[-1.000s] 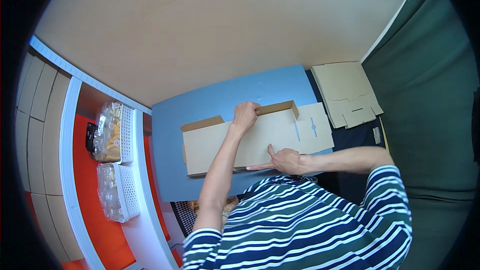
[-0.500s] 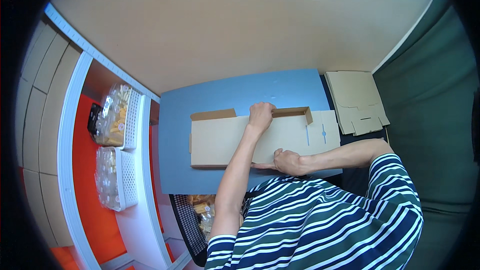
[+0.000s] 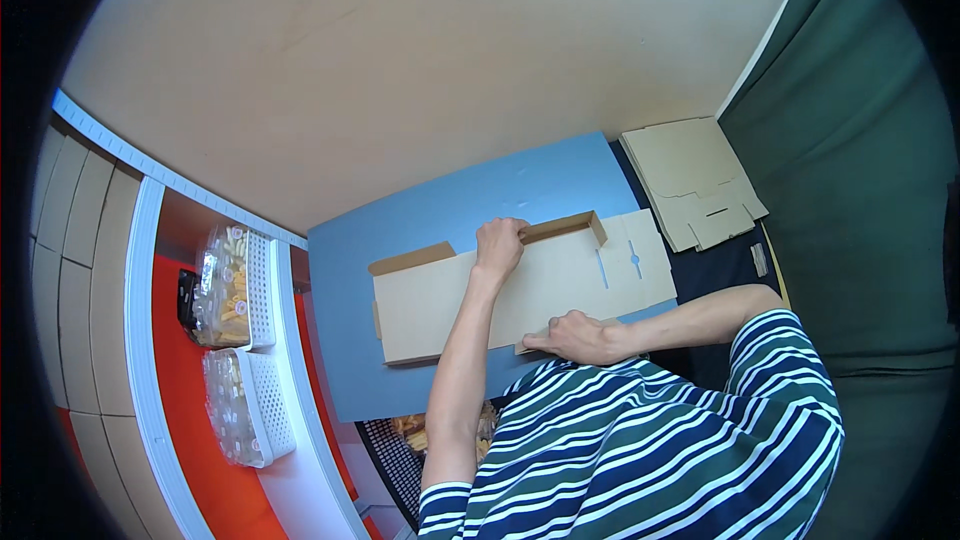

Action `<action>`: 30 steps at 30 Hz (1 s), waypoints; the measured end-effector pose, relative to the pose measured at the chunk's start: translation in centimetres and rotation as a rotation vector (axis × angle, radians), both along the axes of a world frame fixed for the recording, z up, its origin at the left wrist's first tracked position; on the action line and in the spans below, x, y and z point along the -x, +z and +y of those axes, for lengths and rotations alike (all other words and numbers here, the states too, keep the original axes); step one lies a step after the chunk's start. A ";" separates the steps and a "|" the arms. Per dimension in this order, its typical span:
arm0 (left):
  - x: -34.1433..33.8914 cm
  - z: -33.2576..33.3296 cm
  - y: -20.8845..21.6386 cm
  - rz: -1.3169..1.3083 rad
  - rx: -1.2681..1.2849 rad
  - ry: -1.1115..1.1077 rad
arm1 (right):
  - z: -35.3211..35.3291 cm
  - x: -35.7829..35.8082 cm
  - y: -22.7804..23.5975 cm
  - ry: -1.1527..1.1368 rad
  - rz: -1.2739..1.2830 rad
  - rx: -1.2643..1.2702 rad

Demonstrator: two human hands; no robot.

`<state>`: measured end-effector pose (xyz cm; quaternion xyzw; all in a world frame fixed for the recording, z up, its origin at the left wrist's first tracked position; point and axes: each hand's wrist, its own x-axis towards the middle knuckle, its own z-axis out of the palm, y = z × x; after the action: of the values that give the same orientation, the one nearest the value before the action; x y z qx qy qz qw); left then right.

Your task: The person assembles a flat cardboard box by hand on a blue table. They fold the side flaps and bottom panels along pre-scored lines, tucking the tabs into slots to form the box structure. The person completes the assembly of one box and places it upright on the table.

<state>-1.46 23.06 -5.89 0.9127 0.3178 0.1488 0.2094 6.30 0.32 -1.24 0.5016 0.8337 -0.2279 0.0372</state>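
A partly folded brown cardboard box [image 3: 430, 305] lies on the blue-grey table top, its panel cut with narrow slots at the right end. Along its far side a flap stands up, bent at a corner on the right. My left hand [image 3: 499, 249] reaches across the panel and closes on that raised far flap. At the near edge, my right hand [image 3: 578, 337] has its fingers curled over a near flap [image 3: 525, 346], thumb side up. Its fingertips are partly hidden.
Flat cardboard blanks [image 3: 690, 175] are stacked at the far right beside a dark green curtain [image 3: 850, 160]. White baskets [image 3: 262, 290] with clear food packs stand on shelving to the left. Under the table's near left edge sits a black basket [image 3: 390, 460]. A wall rises behind.
The view has turned, so the table appears tilted. My left hand stays on the far flap. The near flap now shows out past the edge under my right hand, whose pointing finger has drawn in.
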 end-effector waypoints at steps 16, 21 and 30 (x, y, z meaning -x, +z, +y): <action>1.3 -2.5 0.6 -0.043 -0.060 -0.048 | 2.6 -5.4 -2.0 -0.217 0.250 0.209; 2.0 -3.3 0.1 -0.098 -0.065 -0.009 | -0.5 -3.8 -2.7 -0.616 0.053 -0.334; 1.9 -3.0 0.1 -0.068 -0.040 -0.016 | -1.1 -2.7 -4.0 -1.111 0.118 -0.335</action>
<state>-3.36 20.03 -5.84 0.9136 0.3004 0.1842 0.2031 9.03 -0.81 -5.22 0.8491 0.4711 -0.1061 -0.2143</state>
